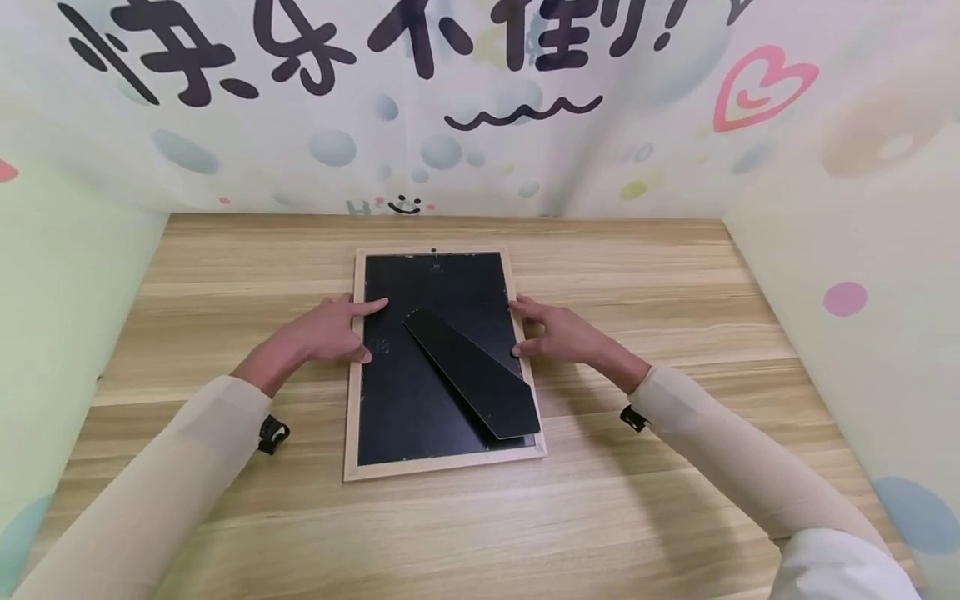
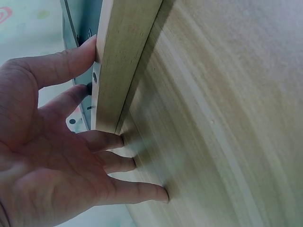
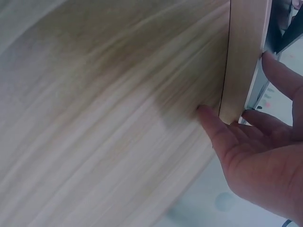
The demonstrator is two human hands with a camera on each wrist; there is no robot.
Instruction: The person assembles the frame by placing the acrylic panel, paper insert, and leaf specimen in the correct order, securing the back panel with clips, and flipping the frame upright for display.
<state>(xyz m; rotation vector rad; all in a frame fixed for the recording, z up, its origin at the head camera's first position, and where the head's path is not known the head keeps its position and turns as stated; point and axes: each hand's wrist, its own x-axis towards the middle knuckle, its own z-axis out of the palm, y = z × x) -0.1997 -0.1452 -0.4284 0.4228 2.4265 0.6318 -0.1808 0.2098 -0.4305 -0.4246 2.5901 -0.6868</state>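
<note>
A picture frame (image 1: 444,472) with a light wooden border lies back side up on the table, its black backing board (image 1: 427,400) showing. A black easel stand (image 1: 480,383) slants across the board towards the lower right corner. My left hand (image 1: 330,332) is at the frame's left side, thumb and index finger resting on its edge and backing. Its other fingers touch the table in the left wrist view. At the right side, my right hand (image 1: 558,332) touches the border with thumb and fingertips, and one finger (image 3: 213,125) reaches down to the table.
The wood-grain table (image 1: 247,517) ends at a printed back wall (image 1: 285,167), with pale side walls on the left and right. Each sleeve has a small black clip (image 1: 273,434) near the wrist.
</note>
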